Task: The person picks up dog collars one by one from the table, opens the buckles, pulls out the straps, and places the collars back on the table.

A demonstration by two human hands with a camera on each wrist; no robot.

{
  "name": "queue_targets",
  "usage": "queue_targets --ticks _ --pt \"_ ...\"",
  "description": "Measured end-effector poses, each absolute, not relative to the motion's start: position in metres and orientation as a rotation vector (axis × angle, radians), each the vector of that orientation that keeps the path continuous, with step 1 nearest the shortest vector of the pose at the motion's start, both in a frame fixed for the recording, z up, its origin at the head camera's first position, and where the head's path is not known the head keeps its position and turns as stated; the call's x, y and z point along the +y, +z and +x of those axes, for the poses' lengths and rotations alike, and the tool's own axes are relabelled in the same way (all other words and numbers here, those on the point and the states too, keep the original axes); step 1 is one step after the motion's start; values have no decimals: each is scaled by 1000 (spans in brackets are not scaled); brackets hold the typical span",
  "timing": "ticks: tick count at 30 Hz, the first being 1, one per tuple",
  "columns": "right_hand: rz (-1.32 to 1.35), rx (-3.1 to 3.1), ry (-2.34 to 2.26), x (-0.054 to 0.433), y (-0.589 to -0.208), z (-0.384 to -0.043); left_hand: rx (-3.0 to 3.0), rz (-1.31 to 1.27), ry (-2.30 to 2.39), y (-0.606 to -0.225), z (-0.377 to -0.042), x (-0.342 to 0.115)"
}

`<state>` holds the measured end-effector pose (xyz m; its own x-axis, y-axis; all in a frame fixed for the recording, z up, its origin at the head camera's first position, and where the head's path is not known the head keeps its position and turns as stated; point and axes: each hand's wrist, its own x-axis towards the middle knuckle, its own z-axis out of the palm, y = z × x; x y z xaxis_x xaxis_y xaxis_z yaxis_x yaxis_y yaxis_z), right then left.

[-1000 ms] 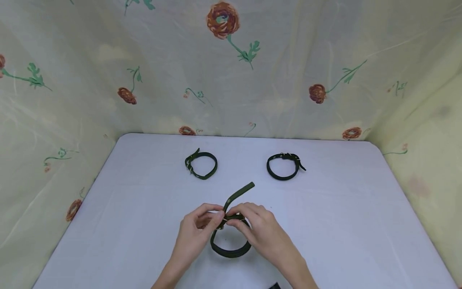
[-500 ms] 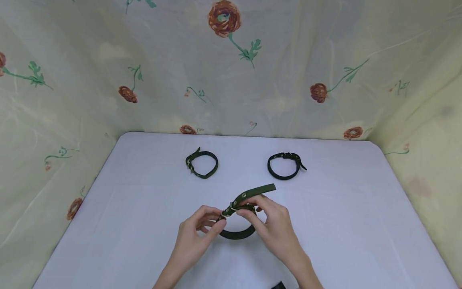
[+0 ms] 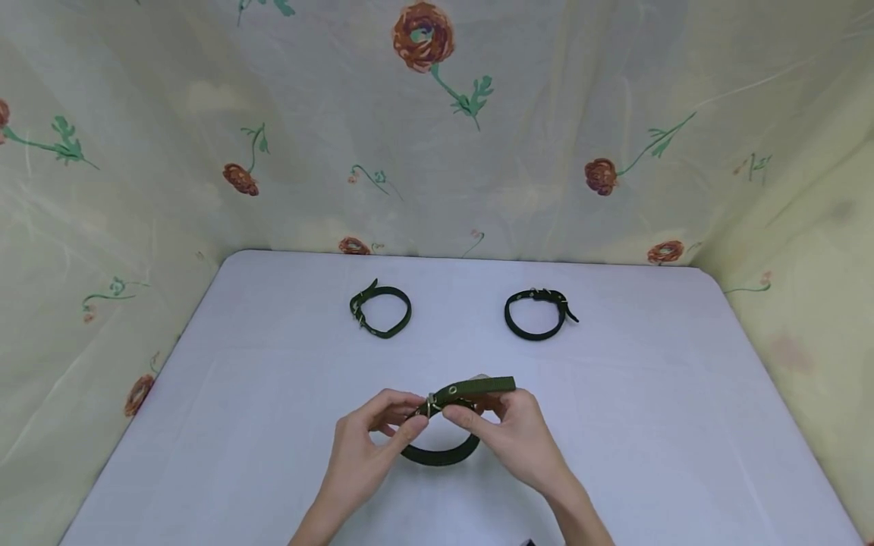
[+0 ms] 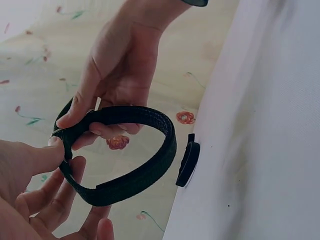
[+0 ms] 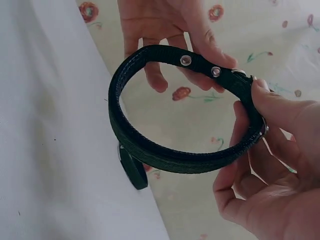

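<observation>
A dark green dog collar (image 3: 440,457), closed into a loop, is held up over the table between both hands. My left hand (image 3: 369,444) pinches it between thumb and fingers just left of the metal buckle (image 3: 432,406). On the other side, my right hand (image 3: 522,440) grips the strap right of the buckle with thumb and fingers. The collar's loose end (image 3: 495,384) sticks out to the right above the right hand. Metal eyelets (image 5: 186,60) show along the strap in the right wrist view. Fingers partly cover the buckle in the wrist views.
Two more buckled collars lie on the white table (image 3: 259,379) farther back: one collar (image 3: 408,315) left of centre, another collar (image 3: 507,315) to the right. Flower-printed curtain (image 3: 532,152) hangs behind and beside the table. A small dark object (image 3: 527,543) peeks in at the bottom edge.
The strap's loose end pointed up between the hands; it has swung right and down over the right hand. The collar rose and shifted right, then came back slightly lower and left.
</observation>
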<state>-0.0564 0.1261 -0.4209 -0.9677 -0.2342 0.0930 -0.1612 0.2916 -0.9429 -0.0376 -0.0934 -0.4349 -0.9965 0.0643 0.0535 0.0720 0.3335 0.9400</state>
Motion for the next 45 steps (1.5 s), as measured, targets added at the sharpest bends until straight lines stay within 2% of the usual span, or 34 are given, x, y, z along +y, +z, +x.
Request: queue_targets --ticks 10,38,45 --pt "-194 2355 -1946 135 -416 -61 -2550 -87 -1791 -438 -38 -97" --pt "-318 2457 -1739 120 -415 -63 -2601 -147 -1755 -432 -43 -95" --pt "-281 2441 -1887 126 -413 -64 -2576 -111 -1734 -435 -42 -100"
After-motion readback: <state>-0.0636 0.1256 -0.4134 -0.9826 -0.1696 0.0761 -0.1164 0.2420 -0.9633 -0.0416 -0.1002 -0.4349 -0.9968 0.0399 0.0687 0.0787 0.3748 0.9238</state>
